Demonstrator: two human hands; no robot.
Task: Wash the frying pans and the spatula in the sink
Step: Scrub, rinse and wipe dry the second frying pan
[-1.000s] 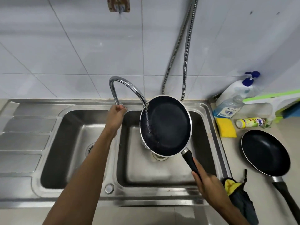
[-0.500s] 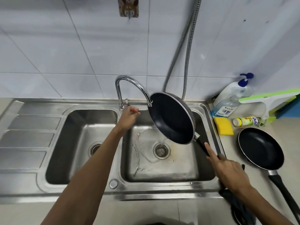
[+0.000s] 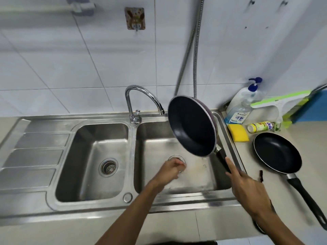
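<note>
- The steel double sink [image 3: 177,202] lies under both hands, and its ribbed drainboard runs off well to the left of the left hand.
- The tilted frying pan [image 3: 192,126] is held in the air over the right basin, above and ahead of both hands. Its dark inside faces left and its rim is near the sink's right edge.
- The second frying pan [image 3: 277,152] sits flat on the counter just right of the right hand, with its handle pointing back toward the person.
- The faucet [image 3: 141,92] arches ahead of the left hand, and its spout ends just left of the tilted frying pan.
- The right hand [image 3: 247,190] grips the tilted frying pan's black handle, with the forefinger stretched along it.
- The left hand [image 3: 169,169] hovers over the right basin's drain [image 3: 175,157], fingers loosely curled and holding nothing.
- A pump soap bottle [image 3: 242,106] stands by the wall, ahead of the right hand.
- A yellow sponge [image 3: 238,132] lies between that bottle and the right hand.
</note>
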